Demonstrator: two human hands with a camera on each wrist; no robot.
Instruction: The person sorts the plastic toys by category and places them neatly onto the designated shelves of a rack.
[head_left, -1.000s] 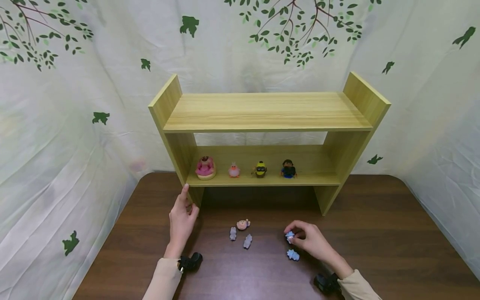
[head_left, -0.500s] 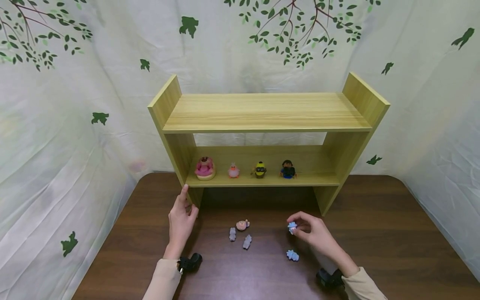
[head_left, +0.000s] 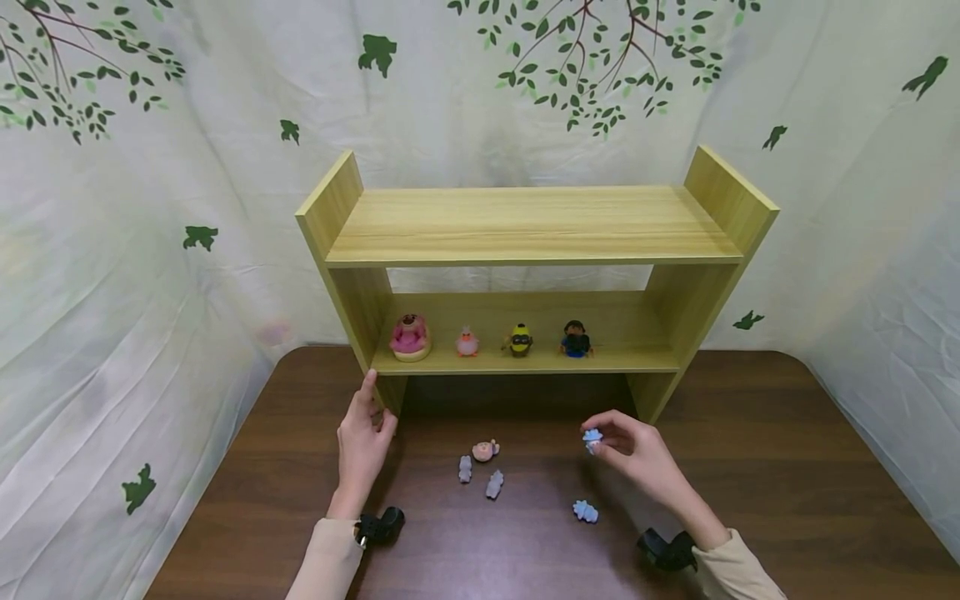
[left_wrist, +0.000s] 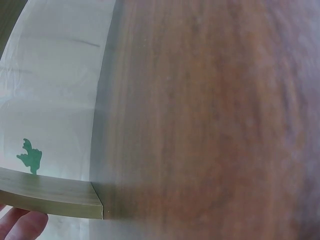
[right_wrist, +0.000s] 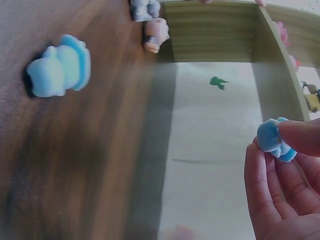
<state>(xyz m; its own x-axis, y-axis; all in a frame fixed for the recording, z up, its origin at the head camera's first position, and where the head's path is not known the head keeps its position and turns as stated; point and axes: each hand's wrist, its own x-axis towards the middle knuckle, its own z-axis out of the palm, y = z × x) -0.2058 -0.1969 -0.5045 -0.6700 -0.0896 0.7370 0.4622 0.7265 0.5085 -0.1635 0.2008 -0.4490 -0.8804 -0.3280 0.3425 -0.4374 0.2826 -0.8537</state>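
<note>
In the head view my left hand (head_left: 362, 446) rests at the left side panel of a pale wooden shelf (head_left: 534, 260), its index finger stretched up to the lower board's corner. The left wrist view shows fingertips against the panel (left_wrist: 52, 197). Thumb and fingers of my right hand (head_left: 637, 457) pinch a small light-blue figurine (right_wrist: 270, 137), raised over the table in front of the shelf's right leg. Nearer the table's front lies another blue figurine (head_left: 586, 511). Left of these are a pinkish figurine (head_left: 486, 451) and two grey figurines (head_left: 495, 484).
Along the lower board stand a pink bear figurine (head_left: 410, 337), a pink bird-like figurine (head_left: 467, 341), a yellow figurine (head_left: 520, 340) and a dark-haired figurine (head_left: 576, 339). The brown table (head_left: 780, 467) backs onto a white leaf-patterned curtain (head_left: 225, 167).
The right hand has lifted the blue figurine off the table and carried it toward the shelf and slightly right. My left hand has stayed at the panel.
</note>
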